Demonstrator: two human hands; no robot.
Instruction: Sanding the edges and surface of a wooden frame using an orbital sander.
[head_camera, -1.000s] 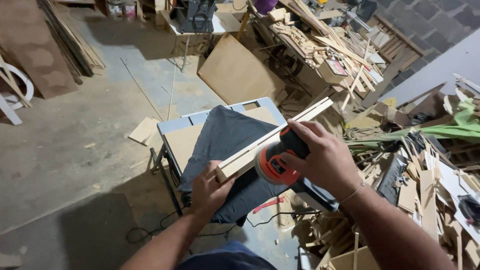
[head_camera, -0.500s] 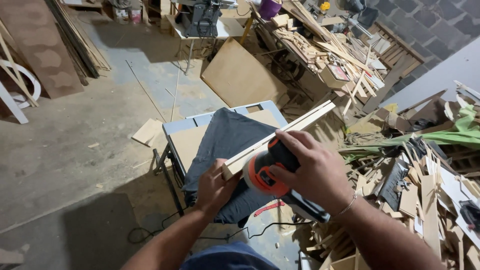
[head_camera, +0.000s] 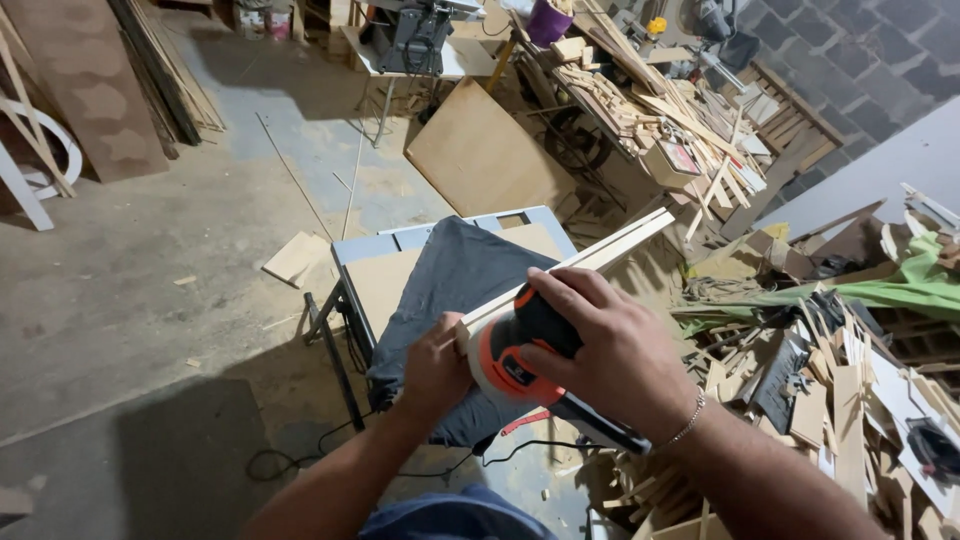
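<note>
While I watch from the head view, my right hand (head_camera: 610, 345) is wrapped around the orange-and-black sander (head_camera: 520, 350), pressing it on the pale wooden strip (head_camera: 590, 258). Left hand (head_camera: 435, 365) pinches the strip's near end over the dark cloth (head_camera: 450, 285) at the bench (head_camera: 375, 285) near edge; strip overhangs the far-right corner.

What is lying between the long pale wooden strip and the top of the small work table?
In the head view, a dark grey cloth lies spread over the work table, under the wooden strip.

An orange-and-black sander (head_camera: 515, 350) meets a pale wooden strip (head_camera: 590, 262) over a dark grey cloth (head_camera: 440, 290)
</note>
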